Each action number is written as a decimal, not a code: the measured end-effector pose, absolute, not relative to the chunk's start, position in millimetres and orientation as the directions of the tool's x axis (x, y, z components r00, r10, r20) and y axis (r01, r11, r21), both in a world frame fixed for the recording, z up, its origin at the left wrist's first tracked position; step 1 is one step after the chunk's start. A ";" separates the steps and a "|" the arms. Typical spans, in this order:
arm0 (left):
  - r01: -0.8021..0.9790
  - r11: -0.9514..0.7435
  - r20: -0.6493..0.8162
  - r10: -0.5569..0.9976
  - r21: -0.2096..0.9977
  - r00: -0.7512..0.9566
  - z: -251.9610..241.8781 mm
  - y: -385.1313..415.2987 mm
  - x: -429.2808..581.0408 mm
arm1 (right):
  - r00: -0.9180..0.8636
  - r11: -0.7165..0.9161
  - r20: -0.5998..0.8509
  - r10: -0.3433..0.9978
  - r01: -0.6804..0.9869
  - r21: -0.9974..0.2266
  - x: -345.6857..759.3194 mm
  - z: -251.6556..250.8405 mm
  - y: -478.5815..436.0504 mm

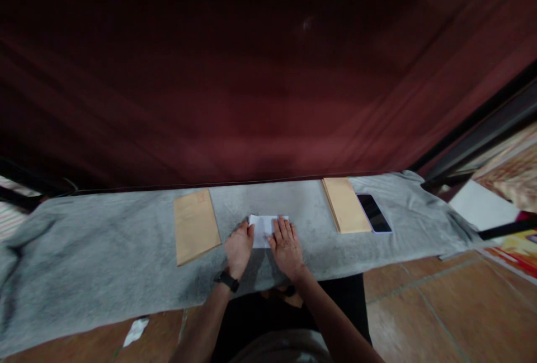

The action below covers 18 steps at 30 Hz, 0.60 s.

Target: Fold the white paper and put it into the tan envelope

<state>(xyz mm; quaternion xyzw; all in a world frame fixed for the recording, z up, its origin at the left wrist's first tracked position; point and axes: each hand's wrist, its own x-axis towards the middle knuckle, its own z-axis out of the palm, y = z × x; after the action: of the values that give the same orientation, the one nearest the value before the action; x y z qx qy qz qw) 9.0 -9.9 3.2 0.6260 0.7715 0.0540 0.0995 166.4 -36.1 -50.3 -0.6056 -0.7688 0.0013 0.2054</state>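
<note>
A white sheet of paper, apparently folded, lies on the grey cloth in front of me. At its left edge my left hand is closed, with thumb and curled fingers gripping the paper. My right hand rests flat on the sheet's right part, fingers stretched out and covering some of it. To the left lies a brown envelope with a small reddish mark in its upper right corner. On the right is a stack of brown envelopes, touching or nearly touching a dark-screened phone.
Grey cloth covers the long narrow surface. A dark red panel rises along its far edge. A white scrap lies on the tiled floor below. Beyond the right end are a dark frame bar and a white sheet.
</note>
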 end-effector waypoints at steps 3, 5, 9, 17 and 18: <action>0.943 0.246 -0.103 0.968 0.224 -0.228 3.1 -11.0 10.3 | -0.173 0.252 0.317 0.933 0.940 -0.229 165.1 -49.7 -36.0; 0.934 0.261 -0.069 0.965 0.245 -0.252 1.7 -13.3 11.3 | -0.168 0.245 0.316 0.934 0.944 -0.223 164.2 -48.8 -36.0; 0.957 0.100 0.153 0.977 0.274 -0.146 -4.8 -22.1 17.9 | -0.168 0.238 0.290 0.942 0.944 -0.228 163.7 -46.8 -35.8; 0.891 -0.354 0.180 0.933 0.284 0.313 -34.7 -37.6 34.5 | -0.184 0.225 0.201 0.962 0.952 -0.208 165.5 -48.3 -35.3; 0.898 -0.344 0.164 0.937 0.275 0.309 -37.4 -37.5 33.2 | -0.178 0.222 0.208 0.962 0.952 -0.210 165.3 -48.8 -35.2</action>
<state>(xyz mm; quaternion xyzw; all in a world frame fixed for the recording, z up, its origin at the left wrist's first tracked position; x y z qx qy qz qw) 33.2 -37.5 -37.4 0.8063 0.5689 0.1482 0.0661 165.3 -35.2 -48.8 -0.6234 -0.7674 0.0164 0.1486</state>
